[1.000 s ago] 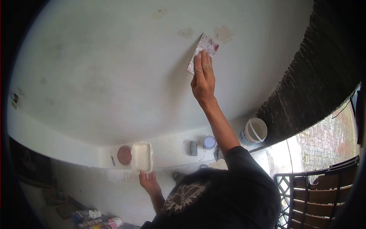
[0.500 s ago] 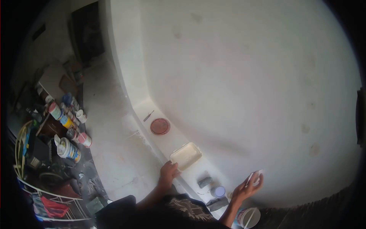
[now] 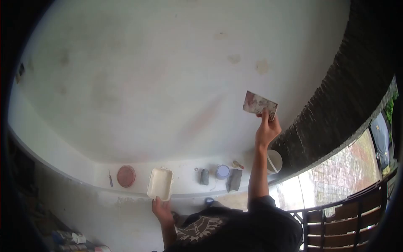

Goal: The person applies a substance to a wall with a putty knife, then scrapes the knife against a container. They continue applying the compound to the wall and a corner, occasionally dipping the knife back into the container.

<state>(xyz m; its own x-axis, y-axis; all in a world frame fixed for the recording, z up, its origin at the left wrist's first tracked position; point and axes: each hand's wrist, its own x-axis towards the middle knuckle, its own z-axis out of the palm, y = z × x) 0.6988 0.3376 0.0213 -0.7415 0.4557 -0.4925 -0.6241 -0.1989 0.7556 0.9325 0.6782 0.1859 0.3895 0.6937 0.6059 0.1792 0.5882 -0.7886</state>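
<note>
My right hand (image 3: 268, 131) is raised before the pale wall, its fingers closed on a flat rectangular putty spreader (image 3: 254, 102) with dark and white smears. Down on the ledge, the fingers of my left hand (image 3: 161, 210) grip the near edge of a shallow cream tray (image 3: 160, 183), which has a pale inside. Left of the tray lie a round reddish lid (image 3: 126, 176) and a thin tool (image 3: 110, 178) with a dark handle. To its right are a dark grey block (image 3: 204, 177), a can with a bluish top (image 3: 222, 171) and a dark cloth (image 3: 234, 180).
The wall (image 3: 168, 84) curves ahead, with several faint patches on it. Behind my right forearm stands a pale bucket (image 3: 274, 161); a small brush (image 3: 238, 164) lies near the can. A dark rough edge (image 3: 319, 109) borders the wall, and a slatted bench (image 3: 340, 227) is at lower right.
The view has swung to the right. My right hand has risen against the wall, and the spreader's flat face now shows. The left hand stays at the tray's edge.
</note>
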